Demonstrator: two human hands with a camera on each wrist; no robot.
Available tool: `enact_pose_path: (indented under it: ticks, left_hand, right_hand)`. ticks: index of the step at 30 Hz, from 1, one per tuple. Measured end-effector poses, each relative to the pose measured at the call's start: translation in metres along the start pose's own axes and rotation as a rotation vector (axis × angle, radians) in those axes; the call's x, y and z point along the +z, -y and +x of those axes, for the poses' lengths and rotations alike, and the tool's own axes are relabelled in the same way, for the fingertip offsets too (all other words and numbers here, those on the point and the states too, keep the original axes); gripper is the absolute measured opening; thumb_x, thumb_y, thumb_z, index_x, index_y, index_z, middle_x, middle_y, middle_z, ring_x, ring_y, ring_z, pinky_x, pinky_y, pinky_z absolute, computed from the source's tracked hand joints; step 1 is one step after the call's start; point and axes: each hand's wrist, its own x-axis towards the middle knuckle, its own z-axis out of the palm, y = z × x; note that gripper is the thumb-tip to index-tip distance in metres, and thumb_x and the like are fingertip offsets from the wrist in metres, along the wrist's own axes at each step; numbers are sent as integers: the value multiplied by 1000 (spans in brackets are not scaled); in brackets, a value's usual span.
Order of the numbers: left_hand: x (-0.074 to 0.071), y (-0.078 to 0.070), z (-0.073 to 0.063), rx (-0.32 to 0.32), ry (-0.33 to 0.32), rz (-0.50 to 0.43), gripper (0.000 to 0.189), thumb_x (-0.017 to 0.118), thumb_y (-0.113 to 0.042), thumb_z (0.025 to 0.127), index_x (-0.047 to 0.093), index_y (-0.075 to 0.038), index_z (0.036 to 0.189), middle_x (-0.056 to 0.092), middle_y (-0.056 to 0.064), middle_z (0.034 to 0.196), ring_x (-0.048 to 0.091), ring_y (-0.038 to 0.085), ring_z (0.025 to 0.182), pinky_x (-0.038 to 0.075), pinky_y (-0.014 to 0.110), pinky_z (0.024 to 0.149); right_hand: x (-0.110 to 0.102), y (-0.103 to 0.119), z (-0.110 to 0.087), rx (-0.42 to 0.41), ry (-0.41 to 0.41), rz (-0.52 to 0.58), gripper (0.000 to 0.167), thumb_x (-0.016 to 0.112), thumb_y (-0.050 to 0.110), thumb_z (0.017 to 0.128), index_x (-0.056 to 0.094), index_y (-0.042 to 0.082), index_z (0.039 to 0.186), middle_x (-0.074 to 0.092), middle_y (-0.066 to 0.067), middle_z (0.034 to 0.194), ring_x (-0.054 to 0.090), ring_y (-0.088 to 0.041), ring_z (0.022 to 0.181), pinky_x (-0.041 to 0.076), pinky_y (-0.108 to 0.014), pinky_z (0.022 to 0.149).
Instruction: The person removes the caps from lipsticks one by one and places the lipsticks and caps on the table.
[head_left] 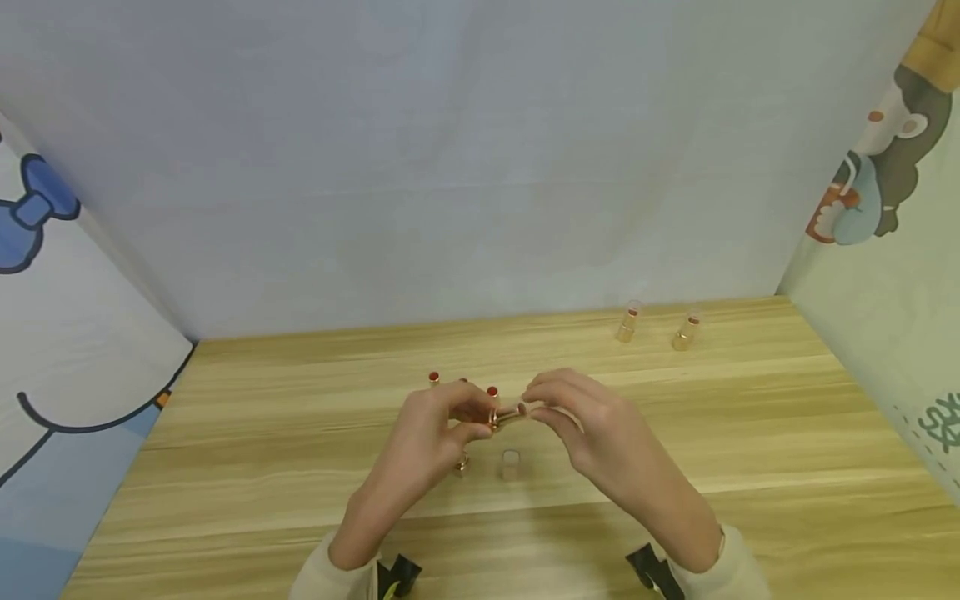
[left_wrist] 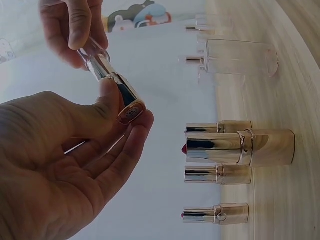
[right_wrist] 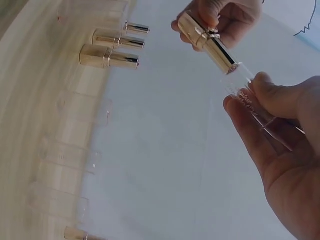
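lipstick [right_wrist: 220, 52], pinched in our left hand [head_left: 437, 425], points toward the clear cap [right_wrist: 248, 98] our right hand [head_left: 592, 418] grips. we seem to be capping it; next calls for a straight push.

Wood-grain tabletop [head_left: 225, 433] — uncapped gold lipsticks [left_wrist: 240, 148] standing upright, clear caps [left_wrist: 240, 57] nearby, two capped lipsticks [head_left: 627, 325] towards the back.

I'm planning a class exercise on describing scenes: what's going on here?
A person's left hand holds a gold lipstick, while the right hand pinches a clear cap at its tip. More uncapped lipsticks stand on the wooden table nearby, and two capped ones stand farther back, to the right. The cap isn't fully on, and whether it's going on or off is unclear.
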Motion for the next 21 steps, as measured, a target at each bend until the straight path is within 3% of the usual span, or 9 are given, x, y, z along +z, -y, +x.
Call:
enact_pose_path:
  ticks: [7,14,21]
  left_hand:
    - [-3,2,0,9,-11,-13,22,84,-2,83,79,-14,101,79,-4,94,72,8,85,58,24,78]
    - [-8,3,0,-19,-42,-11,22,84,-2,83,78,-15,101,78,-5,90,71,6,83,58,23,78]
    - [-10,5,0,-12,-61,18,23,85,-5,84,78,-17,102,77,-9,90,70,5,83,58,26,78]
  right_hand:
    - [-7,-7,-2,16,46,-63,20,79,-5,87,73,7,102,74,0,105,72,-13,90,63,-25,78]
    - [-15,-10,-6,152,249,-170,18,78,-2,89,75,10,101,74,2,103,72,-14,91,63,-29,79]
    - [-15,-16,-8,264,402,-183,15,80,0,88,76,12,97,76,1,102,74,-18,91,63,-32,77]
